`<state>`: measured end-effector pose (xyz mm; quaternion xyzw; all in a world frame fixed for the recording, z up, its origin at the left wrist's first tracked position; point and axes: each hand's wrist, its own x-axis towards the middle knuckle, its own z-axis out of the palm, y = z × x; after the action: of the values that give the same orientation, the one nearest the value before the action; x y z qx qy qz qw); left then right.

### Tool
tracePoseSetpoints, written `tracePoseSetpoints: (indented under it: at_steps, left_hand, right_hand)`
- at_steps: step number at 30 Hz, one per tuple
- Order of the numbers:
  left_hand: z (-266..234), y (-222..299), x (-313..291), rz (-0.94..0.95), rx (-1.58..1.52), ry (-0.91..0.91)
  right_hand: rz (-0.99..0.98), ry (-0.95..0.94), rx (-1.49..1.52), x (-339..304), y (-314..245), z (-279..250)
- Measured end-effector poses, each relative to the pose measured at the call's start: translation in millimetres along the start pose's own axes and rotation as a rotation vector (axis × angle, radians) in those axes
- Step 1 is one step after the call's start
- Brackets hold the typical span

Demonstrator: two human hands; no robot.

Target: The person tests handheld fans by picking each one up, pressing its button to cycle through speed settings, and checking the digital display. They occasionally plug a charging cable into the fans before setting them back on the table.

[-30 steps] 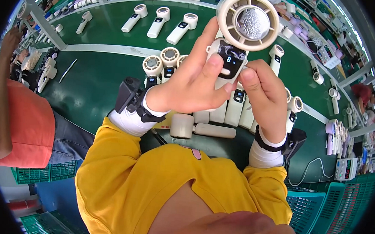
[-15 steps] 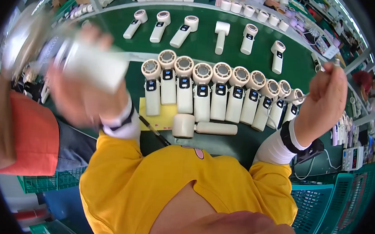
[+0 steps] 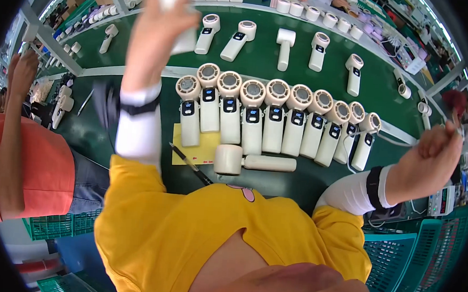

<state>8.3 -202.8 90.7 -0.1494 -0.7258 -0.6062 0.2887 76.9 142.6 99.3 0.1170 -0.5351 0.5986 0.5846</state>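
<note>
Widely parted hands (image 3: 158, 31), left gripping blurred white handle (image 3: 185, 41); spoked, round-headed fans (image 3: 274, 121) between.

A fan (image 3: 260, 162) lies before the fan row (image 3: 273, 129) — pen (image 3: 191, 164) left.

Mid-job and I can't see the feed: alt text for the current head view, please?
The left hand, blurred, holds a white handheld fan toward the far side of a green bench; the right hand is raised at far right, its grip unclear. Between them, ten similar fans form a row, with another fan, a pen and yellow paper nearer.
</note>
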Motion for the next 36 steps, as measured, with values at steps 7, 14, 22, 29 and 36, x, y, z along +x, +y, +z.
tracePoseSetpoints:
  at_steps: [7, 14, 22, 29, 36]
  left_hand:
    - [14.1, -176.7, 71.7, -0.437, 0.124, -0.242]
    - [-17.9, -239.0, 85.0, -0.324, 0.748, -0.135]
    - [-27.2, -236.9, 73.7, -0.426, 0.673, -0.516]
    - [-47.6, -185.8, 83.8, -0.342, 0.639, -0.526]
    - [-25.6, -90.5, 37.3, -0.496, 0.517, -0.653]
  right_hand:
    - [0.129, 0.065, 0.100, 15.7, -3.2, -24.5]
    - [0.180, 0.077, 0.030, 24.7, 13.7, -33.0]
    - [0.273, 0.062, -0.314, 67.7, 101.5, -66.1]
    - [-0.386, -1.282, -1.636, 99.4, 340.5, -157.4]
    - [0.435, -1.298, -1.458, 33.5, 345.8, -53.6]
